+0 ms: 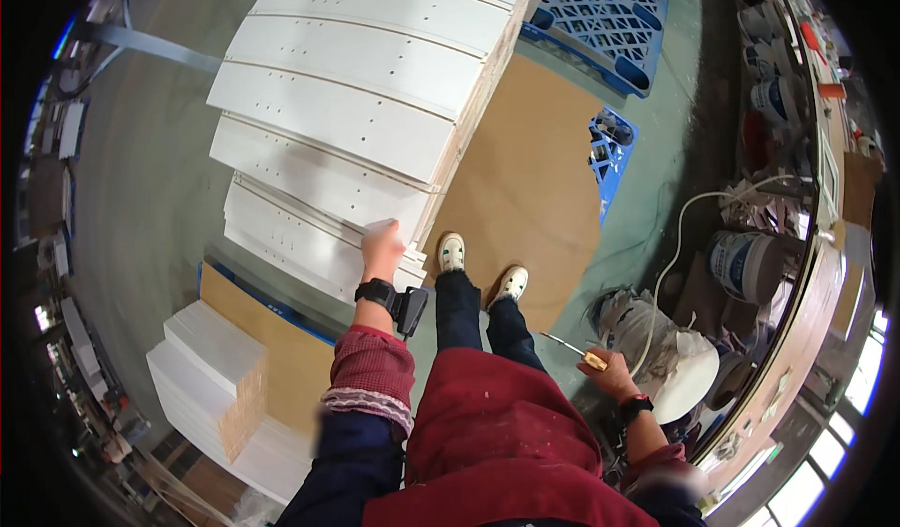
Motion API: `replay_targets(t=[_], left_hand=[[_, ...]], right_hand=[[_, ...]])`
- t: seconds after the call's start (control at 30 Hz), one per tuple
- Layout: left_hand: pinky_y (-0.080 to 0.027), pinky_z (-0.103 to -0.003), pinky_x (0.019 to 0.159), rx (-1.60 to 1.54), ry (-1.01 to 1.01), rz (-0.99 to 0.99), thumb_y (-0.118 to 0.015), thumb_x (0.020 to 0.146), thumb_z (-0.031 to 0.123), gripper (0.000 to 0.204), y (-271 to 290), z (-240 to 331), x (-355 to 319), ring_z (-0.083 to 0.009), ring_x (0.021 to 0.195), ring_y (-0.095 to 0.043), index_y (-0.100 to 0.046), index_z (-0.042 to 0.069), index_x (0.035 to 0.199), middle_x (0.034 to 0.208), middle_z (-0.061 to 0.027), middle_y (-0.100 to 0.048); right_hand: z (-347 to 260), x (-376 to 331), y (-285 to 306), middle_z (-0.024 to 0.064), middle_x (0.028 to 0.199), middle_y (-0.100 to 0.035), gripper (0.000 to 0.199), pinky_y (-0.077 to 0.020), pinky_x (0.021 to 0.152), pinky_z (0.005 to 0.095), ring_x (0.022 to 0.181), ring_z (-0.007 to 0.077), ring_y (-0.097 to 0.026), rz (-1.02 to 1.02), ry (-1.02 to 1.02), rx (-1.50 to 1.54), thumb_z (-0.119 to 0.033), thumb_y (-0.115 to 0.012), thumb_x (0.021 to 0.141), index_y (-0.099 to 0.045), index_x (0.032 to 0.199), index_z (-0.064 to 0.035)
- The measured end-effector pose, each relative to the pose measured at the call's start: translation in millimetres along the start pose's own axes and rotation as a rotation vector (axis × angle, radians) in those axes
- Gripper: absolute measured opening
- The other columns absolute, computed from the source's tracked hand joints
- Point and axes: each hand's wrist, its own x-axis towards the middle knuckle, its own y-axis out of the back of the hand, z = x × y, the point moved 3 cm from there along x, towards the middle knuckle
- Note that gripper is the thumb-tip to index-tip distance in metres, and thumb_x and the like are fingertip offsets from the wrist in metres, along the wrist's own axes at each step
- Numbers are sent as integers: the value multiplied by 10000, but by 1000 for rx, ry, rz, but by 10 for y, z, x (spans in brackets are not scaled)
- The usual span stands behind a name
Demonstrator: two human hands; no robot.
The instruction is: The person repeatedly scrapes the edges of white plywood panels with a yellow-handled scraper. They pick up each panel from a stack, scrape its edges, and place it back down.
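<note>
The white panels (347, 86) are lying in an overlapping stack from the top centre of the frame down to just left of centre, their upper faces showing small dark holes. Your left hand (382, 250) is resting at the stack's lower right corner; its fingers are blurring, so I cannot tell whether they are clamping a panel. Your right hand (614, 377), right of centre in the lower half, is holding a screwdriver (593, 361), the fingers closing around its yellowish handle and the shaft pointing toward the upper left.

Your 2 pale shoes (451, 253) are standing on a brown sheet (525, 171) near the centre, beside the stack. A blue pallet (605, 21) is lying at the upper right of the centre. At the lower left, a smaller white stack (202, 358) is sitting on a tan board (281, 339). Toward the right edge, a white bucket (745, 266) is lying near a pale hose (680, 236).
</note>
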Motion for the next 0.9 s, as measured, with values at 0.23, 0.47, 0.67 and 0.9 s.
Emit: replay_targets(t=[0.23,0.47,0.67,0.9], left_hand=[[-420,-264,486,-82,90,29,-728,670,226,362,77,18,43,-178,611,-467,-519,15,877,780,-91,-462],[-452,-315,599,-401,-115,-109,-703,695,160,374,3,290,147,-215,751,-547,-511,-4,971,911,-106,-541],[-466,-361,776,-526,-348,4,-594,696,-75,425,311,419,-86,-283,915,-550,-448,-89,1095,1050,-169,-536],[-431,-332,804,-108,-382,-64,-569,701,75,469,1526,533,-2422,-251,932,-541,-458,-51,1139,1043,-142,-548]], right_hand=[[19,-22,-102,122,790,-625,282,-469,656,348,753,319,-592,-17,35,-40,-306,-668,720,-614,894,-91],[77,-13,-125,124,786,-624,298,-470,656,352,738,312,-592,-38,-13,5,-318,-670,714,-614,901,-94],[16,22,59,117,887,-597,271,-461,711,354,804,304,-566,88,146,-105,-269,-697,687,-614,880,-99],[-717,-143,419,108,917,-579,254,-449,713,361,823,309,-548,114,520,58,-143,-685,686,-576,899,-58]])
